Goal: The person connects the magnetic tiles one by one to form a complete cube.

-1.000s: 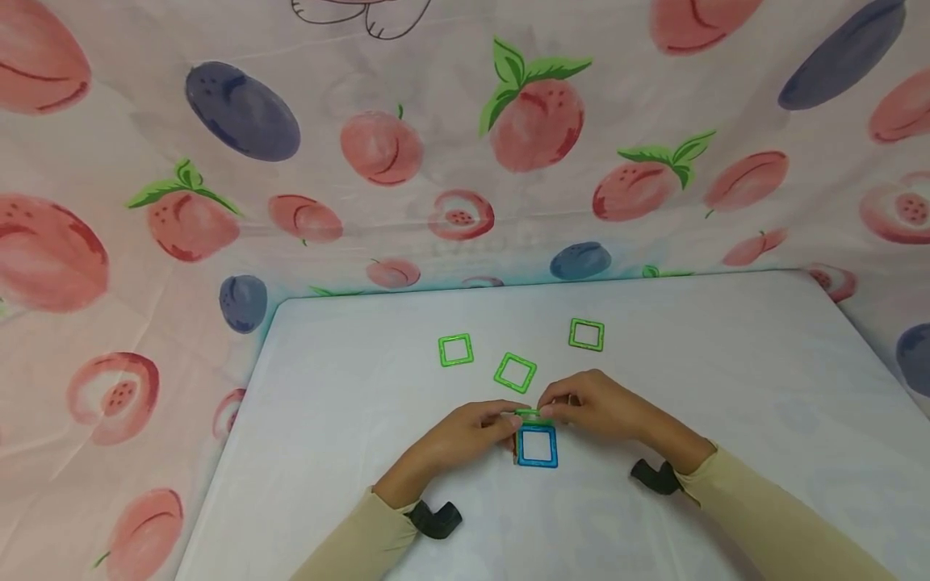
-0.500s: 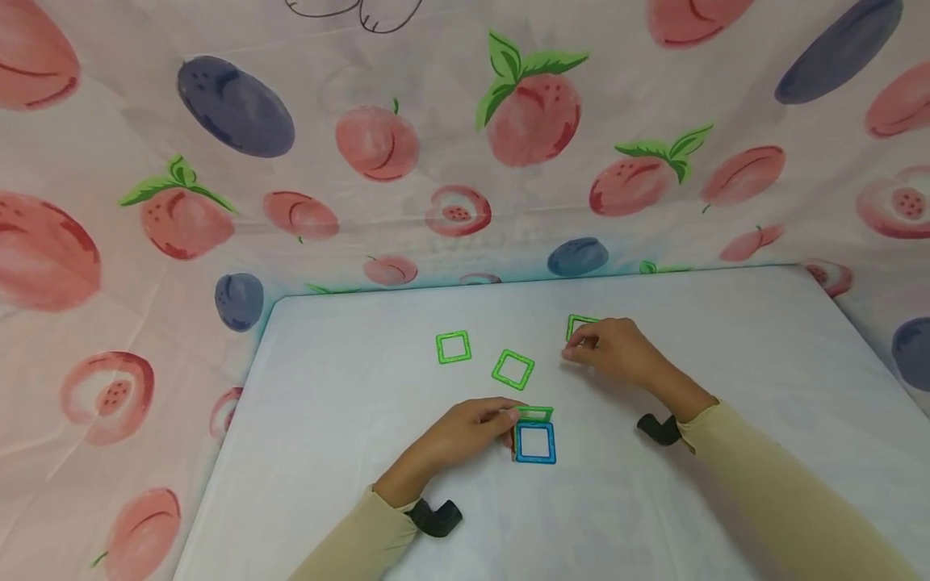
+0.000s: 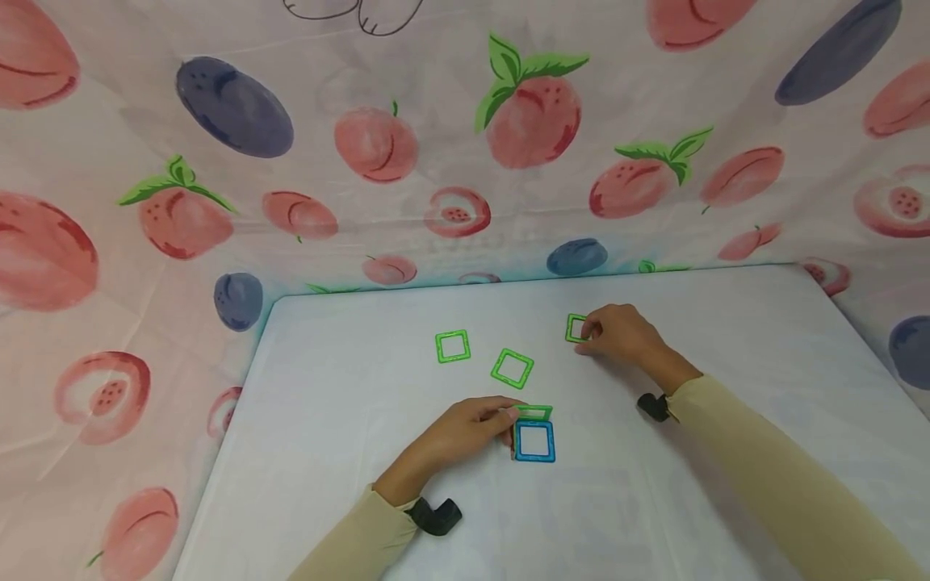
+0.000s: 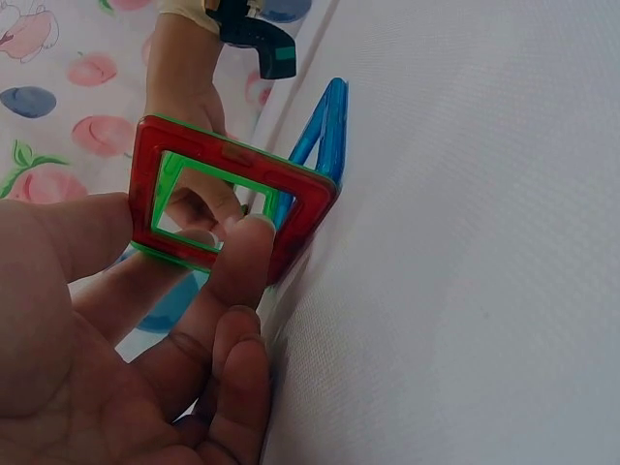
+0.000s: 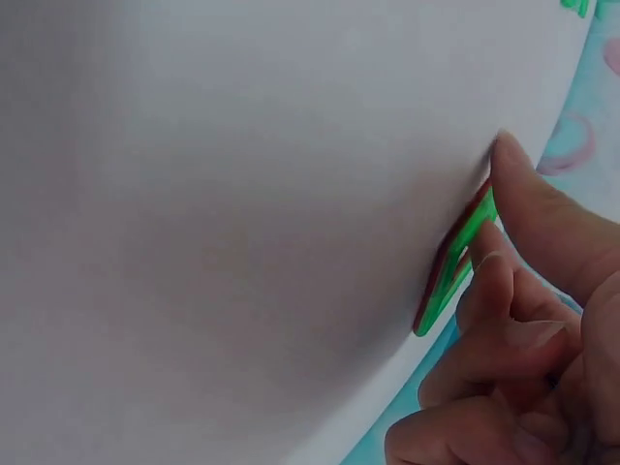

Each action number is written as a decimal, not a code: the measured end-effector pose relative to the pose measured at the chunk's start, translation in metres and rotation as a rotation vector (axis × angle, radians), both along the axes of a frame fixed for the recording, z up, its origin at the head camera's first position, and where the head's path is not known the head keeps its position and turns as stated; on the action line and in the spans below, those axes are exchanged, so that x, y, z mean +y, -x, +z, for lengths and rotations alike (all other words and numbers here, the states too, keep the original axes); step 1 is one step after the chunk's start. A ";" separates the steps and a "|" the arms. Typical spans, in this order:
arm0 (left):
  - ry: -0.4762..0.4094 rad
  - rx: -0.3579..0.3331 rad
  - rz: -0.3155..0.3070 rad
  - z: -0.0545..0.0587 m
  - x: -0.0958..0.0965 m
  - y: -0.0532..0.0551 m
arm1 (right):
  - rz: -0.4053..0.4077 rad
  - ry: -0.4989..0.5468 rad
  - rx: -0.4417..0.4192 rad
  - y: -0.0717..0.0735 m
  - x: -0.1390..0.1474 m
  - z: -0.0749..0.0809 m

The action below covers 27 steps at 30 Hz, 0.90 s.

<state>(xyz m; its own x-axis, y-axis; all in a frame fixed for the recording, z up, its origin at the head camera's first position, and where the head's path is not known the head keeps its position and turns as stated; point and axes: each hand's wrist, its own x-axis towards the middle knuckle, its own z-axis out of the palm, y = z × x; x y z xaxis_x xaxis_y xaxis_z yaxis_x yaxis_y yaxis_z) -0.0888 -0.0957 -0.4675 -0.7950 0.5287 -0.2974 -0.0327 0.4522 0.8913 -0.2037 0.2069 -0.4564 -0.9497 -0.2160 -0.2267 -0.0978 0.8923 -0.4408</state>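
Note:
In the head view, my left hand [image 3: 468, 432] holds an upright green magnetic tile [image 3: 534, 412] at its left end. This tile stands along the back edge of a flat blue square magnetic tile [image 3: 534, 441]. Seen from the left wrist, a red frame with green edging [image 4: 310, 189] sits between my thumb and fingers, its lower edge meeting the blue tile [image 4: 334, 131]. Farther back, my right hand [image 3: 621, 335] pinches a green square magnetic tile [image 3: 575, 328]; its right part is hidden. The right wrist view shows my thumb and fingertips against that tile [image 5: 450, 266], which has a red underside.
Two more green square tiles, one at left [image 3: 453, 346] and one nearer the middle [image 3: 513, 368], lie flat on the white table [image 3: 349, 363]. Behind the table hangs a fruit-printed cloth [image 3: 407, 210]. Each wrist carries a black mount [image 3: 436, 516].
My right hand has left the upright green tile and moved back and right to the far green tile, where its fingers have closed. My left hand has stayed at the upright tile.

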 end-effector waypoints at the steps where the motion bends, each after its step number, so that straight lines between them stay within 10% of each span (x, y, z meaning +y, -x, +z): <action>1: 0.000 0.000 0.000 0.000 0.000 0.000 | -0.008 -0.002 -0.008 0.000 -0.001 0.000; 16: 0.009 0.000 0.001 0.000 0.001 0.001 | 0.074 -0.050 -0.101 -0.008 -0.002 0.003; 27: 0.016 -0.013 0.012 0.000 0.002 0.001 | 0.150 0.117 -0.101 -0.039 -0.005 0.004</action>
